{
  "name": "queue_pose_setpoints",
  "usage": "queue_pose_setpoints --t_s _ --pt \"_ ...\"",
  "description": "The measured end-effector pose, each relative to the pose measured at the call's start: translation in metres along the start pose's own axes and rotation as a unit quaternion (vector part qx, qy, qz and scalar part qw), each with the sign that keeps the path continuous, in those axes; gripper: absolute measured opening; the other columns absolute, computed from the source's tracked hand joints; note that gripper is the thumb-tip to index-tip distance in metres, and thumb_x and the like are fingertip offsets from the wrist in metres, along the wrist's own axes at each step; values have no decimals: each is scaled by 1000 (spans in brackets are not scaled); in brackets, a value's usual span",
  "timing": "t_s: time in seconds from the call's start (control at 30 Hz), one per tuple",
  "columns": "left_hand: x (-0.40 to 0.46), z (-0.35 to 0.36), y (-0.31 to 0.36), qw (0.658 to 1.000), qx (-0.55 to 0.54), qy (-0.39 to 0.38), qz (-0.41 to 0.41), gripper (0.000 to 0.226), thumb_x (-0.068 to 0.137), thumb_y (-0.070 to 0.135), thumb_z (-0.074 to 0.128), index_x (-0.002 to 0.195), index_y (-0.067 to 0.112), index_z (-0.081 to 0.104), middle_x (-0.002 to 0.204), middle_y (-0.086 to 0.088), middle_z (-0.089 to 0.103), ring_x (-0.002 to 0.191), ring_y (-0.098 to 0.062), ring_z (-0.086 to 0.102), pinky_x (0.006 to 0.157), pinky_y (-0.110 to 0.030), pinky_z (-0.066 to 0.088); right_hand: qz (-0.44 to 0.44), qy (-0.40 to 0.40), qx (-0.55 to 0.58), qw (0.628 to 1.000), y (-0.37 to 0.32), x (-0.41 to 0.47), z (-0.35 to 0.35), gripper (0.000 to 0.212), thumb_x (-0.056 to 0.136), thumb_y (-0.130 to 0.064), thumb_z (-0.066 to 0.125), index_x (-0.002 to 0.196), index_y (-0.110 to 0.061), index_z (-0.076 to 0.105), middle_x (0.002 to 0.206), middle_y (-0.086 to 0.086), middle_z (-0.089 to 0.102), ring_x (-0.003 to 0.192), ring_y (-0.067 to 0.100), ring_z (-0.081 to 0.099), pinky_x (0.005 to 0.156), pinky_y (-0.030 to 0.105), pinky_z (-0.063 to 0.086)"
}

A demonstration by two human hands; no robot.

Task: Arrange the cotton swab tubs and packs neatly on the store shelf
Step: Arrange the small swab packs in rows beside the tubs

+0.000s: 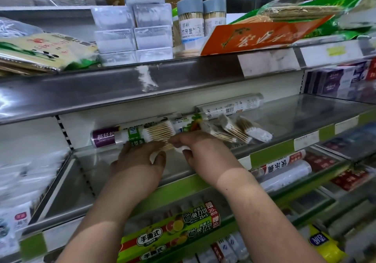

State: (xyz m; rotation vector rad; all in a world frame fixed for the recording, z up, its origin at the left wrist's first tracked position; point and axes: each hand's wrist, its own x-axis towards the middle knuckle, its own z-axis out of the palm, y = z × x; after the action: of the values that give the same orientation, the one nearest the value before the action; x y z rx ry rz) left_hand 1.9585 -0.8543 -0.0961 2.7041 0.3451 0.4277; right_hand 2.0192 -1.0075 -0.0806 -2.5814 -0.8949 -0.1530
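Both my hands hold cotton swab packs [160, 134] above the steel middle shelf [305, 110]. My left hand [140, 159] grips the left end of a pack, fingers curled round its white tips. My right hand [201, 148] pinches the right end of the same bundle. More clear packs of wooden-stick swabs [240, 130] lie fanned out on the shelf just right of my hands. Clear square swab tubs [134, 32] stand stacked on the top shelf above.
Rolls of plastic wrap [230, 106] lie along the back of the middle shelf. Toothpick jars [191, 22], an orange pack [254, 36] and bamboo skewer bags [40, 53] crowd the top shelf. Boxed wrap [173, 234] fills the shelf below. Toothpaste boxes [335, 81] sit at the right.
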Motion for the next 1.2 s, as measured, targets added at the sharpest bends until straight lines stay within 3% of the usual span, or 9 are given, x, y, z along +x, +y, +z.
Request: queue_pose_setpoints --t_s 0.07,0.17,0.3,0.53,0.67,0.83,0.97,1.1,1.2 --pt "-1 2 -3 997 -46 56 33 34 95 38 48 128 46 54 145 7 46 136 -21 36 109 -41 33 -18 18 15 1000 1 3 6 52 96 -4 49 140 -30 51 138 3 57 123 22 55 104 30 43" --pt "-8 3 -7 975 -87 175 109 27 88 19 64 110 34 67 129 10 55 125 -16 43 98 -29 37 -80 185 72 977 11 -3 25 39 86 -3 62 118 -24 70 125 3 64 118 23 56 102 35 45" --pt "-16 4 -4 952 -109 248 142 31 79 19 75 102 28 56 104 13 52 104 -12 49 80 -29 37 -90 221 58 969 16 -3 28 37 81 -12 74 115 -26 70 123 -1 63 120 21 49 103 30 40" --pt "-16 -2 -7 987 -114 76 84 61 81 49 69 133 51 38 139 16 47 125 -12 44 90 -27 36 -62 129 88 986 9 -5 19 54 91 -9 63 139 -31 50 129 -2 64 114 16 61 99 31 49" --pt "-16 -2 -6 983 -138 79 93 35 96 40 51 127 51 40 129 24 53 99 -6 55 80 -26 39 -62 202 189 959 12 -6 24 48 93 -5 57 133 -32 53 124 -2 65 114 13 61 98 34 51" --pt "-15 -3 -7 974 -192 81 93 27 100 38 40 125 43 50 118 24 55 101 -2 52 79 -19 39 -17 266 394 880 2 -1 20 29 98 -13 54 120 -33 55 110 -18 64 101 -4 61 82 6 47" --pt "-8 -2 -12 964 -232 98 79 12 97 28 53 104 34 60 112 11 61 95 8 54 72 -1 34 11 262 419 869 -5 8 30 22 99 -18 54 113 -36 55 103 -11 66 95 7 65 85 27 54" --pt "-5 -5 -11 954 -288 82 -15 39 84 35 71 116 33 50 116 10 58 104 -8 55 85 -21 40 12 211 426 880 -7 4 25 20 100 -25 54 118 -32 56 102 -15 64 91 -6 60 78 12 49" --pt "-8 -10 -6 964 -266 17 -29 49 81 48 70 121 30 48 104 16 60 87 -1 57 71 -17 42 -6 169 425 889 -10 -3 22 32 95 -34 61 126 -29 56 114 -17 62 101 -7 56 84 10 44"
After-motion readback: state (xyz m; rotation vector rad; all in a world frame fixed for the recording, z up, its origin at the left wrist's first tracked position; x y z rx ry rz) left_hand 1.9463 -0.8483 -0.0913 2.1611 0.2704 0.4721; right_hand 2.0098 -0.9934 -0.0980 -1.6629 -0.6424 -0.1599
